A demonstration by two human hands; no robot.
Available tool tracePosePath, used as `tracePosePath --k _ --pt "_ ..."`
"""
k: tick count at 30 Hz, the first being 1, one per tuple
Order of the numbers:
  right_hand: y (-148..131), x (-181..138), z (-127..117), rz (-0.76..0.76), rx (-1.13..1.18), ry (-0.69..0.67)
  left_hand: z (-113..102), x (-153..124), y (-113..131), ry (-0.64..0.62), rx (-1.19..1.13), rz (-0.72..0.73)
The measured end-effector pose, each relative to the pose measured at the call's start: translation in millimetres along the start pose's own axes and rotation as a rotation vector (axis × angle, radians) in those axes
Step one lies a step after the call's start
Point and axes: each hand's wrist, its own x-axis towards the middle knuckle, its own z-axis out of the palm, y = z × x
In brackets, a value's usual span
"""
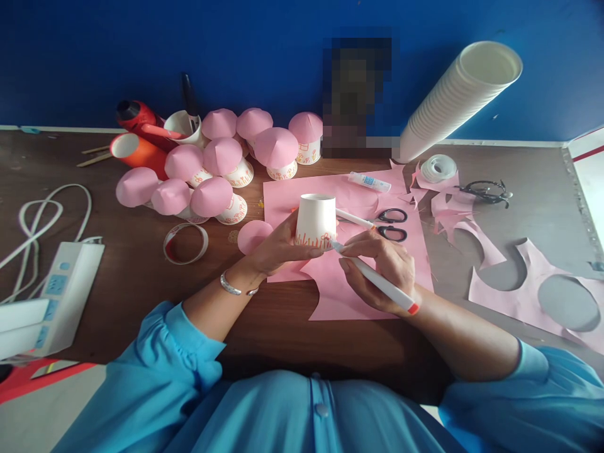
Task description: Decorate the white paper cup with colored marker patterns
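My left hand [282, 244] is closed around a white paper cup [316, 212], held upside down above pink paper [349, 296]. Red-orange grass strokes and a flower run along the cup's lower edge. In my right hand [387, 267] is a white marker [384, 286] with a red end, its tip at the drawn flower. Just behind the cup lie a second white marker [356, 219] and black-handled scissors [392, 225] on the pink paper. Several decorated cups with pink cone roofs [276, 149] stand at the back left.
A tall stack of paper cups [453, 104] leans by the blue wall. Tape rolls [186, 244], a glue bottle [369, 182], glasses [486, 189] and pink scraps [528, 283] lie around. At left are a power strip [70, 296] with cables and a red hot-air tool [141, 123].
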Motion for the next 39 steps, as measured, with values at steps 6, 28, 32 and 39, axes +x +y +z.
tracePosePath --k 6,28,32,39 --pt "0.1 0.8 0.0 -0.006 0.011 -0.002 -0.2 0.4 -0.9 -0.009 -0.016 0.014" --pt "-0.2 1.1 -0.2 0.007 -0.037 0.018 -0.6 2.7 -2.6 0.012 -0.073 0.034" --pt "-0.6 1.3 -0.2 -0.005 -0.031 0.010 -1.9 3.0 -4.2 0.014 -0.057 0.046" --pt "-1.7 -1.5 -0.2 0.012 -0.021 -0.002 -0.8 2.3 -3.1 0.005 -0.042 0.045"
